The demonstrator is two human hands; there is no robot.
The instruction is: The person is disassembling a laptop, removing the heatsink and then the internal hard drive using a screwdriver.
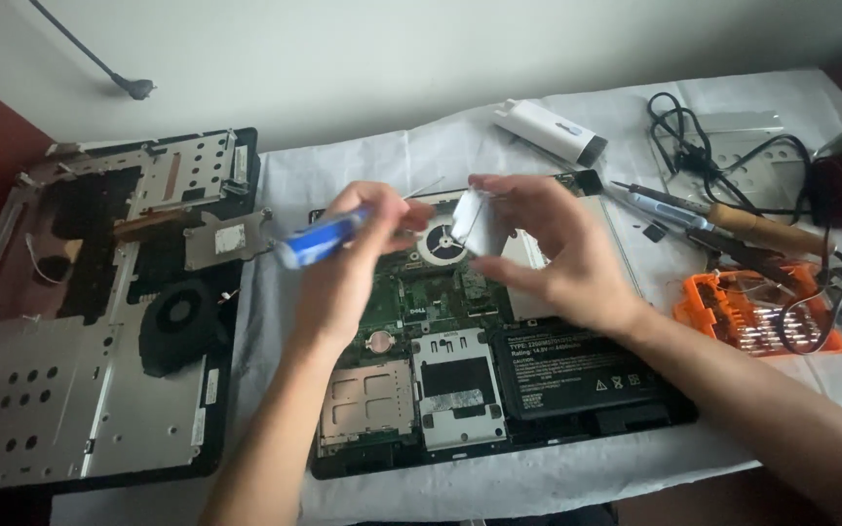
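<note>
I saw my left hand (348, 268) raised above the opened laptop (460, 370), fingers curled shut around a blue-handled screwdriver (322, 241) whose handle pointed left and slightly down. My right hand (557, 248) hovered just beside it, thumb and fingers pinched on a small silvery metal piece (470, 224); motion blur kept me from telling what that part was. The two hands were near each other, the metal piece between them, directly over the laptop's round cooling fan (440, 244). The laptop lay underside up on a white cloth (363, 166) covering the desk, its green circuit board (411, 297) and black battery (577, 375) exposed. A removed bottom cover (80, 390) lay to the left, well apart. An orange bit set (752, 312) and a wooden-handled soldering iron (733, 222) lay to the right.
</note>
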